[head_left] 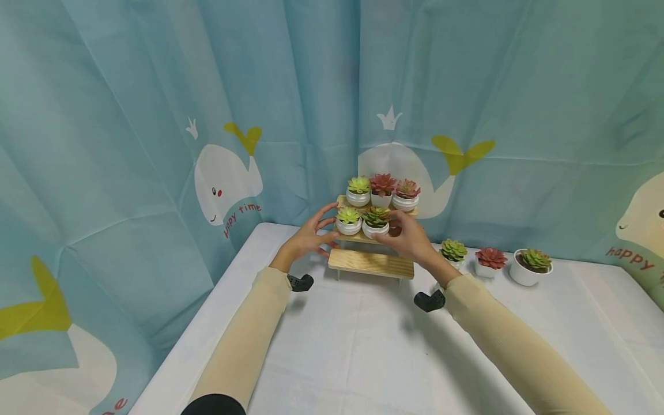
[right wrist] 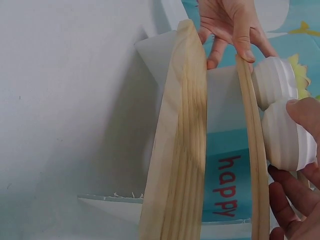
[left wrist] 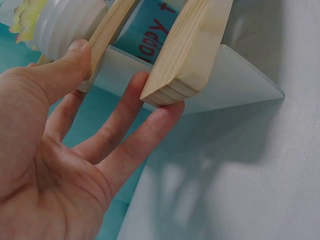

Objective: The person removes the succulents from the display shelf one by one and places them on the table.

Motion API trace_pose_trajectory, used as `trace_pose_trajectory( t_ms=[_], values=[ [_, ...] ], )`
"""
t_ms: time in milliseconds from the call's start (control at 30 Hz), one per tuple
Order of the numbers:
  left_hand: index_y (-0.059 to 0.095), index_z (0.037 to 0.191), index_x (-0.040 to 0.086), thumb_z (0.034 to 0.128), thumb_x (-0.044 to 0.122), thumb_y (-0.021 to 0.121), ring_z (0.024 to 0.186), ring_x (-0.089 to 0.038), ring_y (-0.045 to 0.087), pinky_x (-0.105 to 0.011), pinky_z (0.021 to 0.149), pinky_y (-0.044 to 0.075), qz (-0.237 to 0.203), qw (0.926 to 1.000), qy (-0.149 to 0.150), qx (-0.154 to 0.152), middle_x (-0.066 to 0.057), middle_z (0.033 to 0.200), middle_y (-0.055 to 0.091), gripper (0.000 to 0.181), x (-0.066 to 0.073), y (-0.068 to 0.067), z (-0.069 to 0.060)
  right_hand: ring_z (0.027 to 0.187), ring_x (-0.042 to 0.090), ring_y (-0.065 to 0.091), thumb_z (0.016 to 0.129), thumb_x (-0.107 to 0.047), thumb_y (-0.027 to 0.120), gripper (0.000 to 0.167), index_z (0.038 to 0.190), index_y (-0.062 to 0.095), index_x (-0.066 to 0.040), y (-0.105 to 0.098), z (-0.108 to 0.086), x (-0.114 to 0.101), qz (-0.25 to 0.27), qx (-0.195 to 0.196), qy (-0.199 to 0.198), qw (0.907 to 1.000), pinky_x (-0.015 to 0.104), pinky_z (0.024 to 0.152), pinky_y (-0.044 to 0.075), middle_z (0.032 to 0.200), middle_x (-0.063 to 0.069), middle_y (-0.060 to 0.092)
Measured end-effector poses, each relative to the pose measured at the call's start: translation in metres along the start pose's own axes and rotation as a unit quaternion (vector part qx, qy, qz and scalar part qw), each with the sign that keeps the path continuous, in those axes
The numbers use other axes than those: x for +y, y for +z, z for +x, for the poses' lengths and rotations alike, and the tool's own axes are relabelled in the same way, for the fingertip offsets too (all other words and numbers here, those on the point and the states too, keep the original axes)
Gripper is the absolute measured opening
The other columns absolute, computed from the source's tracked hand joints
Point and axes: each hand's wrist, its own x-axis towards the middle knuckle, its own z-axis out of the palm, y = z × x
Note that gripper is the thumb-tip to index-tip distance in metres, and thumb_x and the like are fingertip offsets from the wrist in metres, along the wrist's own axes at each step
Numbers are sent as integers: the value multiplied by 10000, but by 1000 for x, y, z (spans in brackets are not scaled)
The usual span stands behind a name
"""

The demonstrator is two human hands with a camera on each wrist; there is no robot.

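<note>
A three-tier wooden plant stand (head_left: 370,263) with white side panels stands on the table near the curtain. My left hand (head_left: 306,237) holds its left end; in the left wrist view the thumb lies on the middle board's end and fingers touch the lower board (left wrist: 187,55). My right hand (head_left: 412,237) grips a green succulent in a ribbed white pot (head_left: 376,230) at the middle tier. Left of that pot is a yellow-green succulent (head_left: 349,216) on the same board. The top tier bears a yellow-green (head_left: 358,184), a red (head_left: 383,183) and a pinkish succulent (head_left: 407,189).
On the white-covered table (head_left: 342,357), right of the stand, are a green succulent (head_left: 453,249) partly behind my right wrist, a red one (head_left: 490,258) and a green one in a round white pot (head_left: 526,274). A blue curtain (head_left: 311,86) hangs behind.
</note>
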Motion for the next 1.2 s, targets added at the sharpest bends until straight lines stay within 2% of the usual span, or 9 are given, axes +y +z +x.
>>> trace_pose_trajectory(
  t_ms=[267,600,867,1200],
  values=[
    [229,1627,427,1030,102,645,1056,-479,675,-575,750,592,9,10000,35,-44,-125,1682,233,797,-2,-1,0,1163,355,632,917,-326,797,685,1457,501,-25,2,-2,1,8,171,105,9998,513,954,527,1346,204,608],
    [237,1620,438,1034,118,642,994,-377,714,-604,792,579,4,10000,3,-15,-117,1681,235,782,-3,-1,-1,1066,314,650,907,-288,807,681,1466,503,-45,-5,-8,-2,-75,175,-140,9997,489,901,538,1351,182,603],
    [237,1622,431,1035,118,640,988,-375,716,-596,798,578,38,10000,25,-19,-123,1679,238,778,-3,0,-1,1002,294,648,885,-278,829,663,1435,534,-52,-14,-14,-11,-30,271,-326,9991,463,842,536,1228,171,656],
    [244,1619,430,1036,112,638,956,-348,723,-581,781,585,56,10000,28,-15,-122,1676,245,773,0,0,-1,998,300,646,877,-294,840,704,1461,523,-62,-19,-17,-9,-55,393,-393,9984,440,818,535,1245,169,656]
  ],
)
